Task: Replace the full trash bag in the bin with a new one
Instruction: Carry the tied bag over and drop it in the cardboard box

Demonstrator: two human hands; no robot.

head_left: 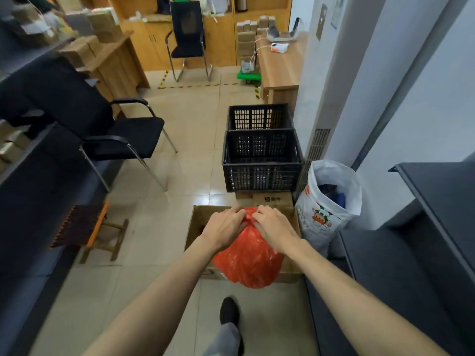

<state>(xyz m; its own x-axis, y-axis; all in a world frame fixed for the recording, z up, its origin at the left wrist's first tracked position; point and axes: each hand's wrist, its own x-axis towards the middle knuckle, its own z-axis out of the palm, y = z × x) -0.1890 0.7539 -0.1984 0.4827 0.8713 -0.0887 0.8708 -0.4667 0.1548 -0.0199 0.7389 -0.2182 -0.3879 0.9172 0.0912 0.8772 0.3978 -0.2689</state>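
The neck of the full red trash bag (248,255), sitting at six o'clock over the cardboard box (195,222), is being pinched by the left hand (223,228) and right hand (276,227); thin plastic could tear under a jerk.

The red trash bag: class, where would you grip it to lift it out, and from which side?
Grip the gathered neck at the top of the red trash bag, from above. Both hands already bunch it there; the bulging body below offers no firm hold.
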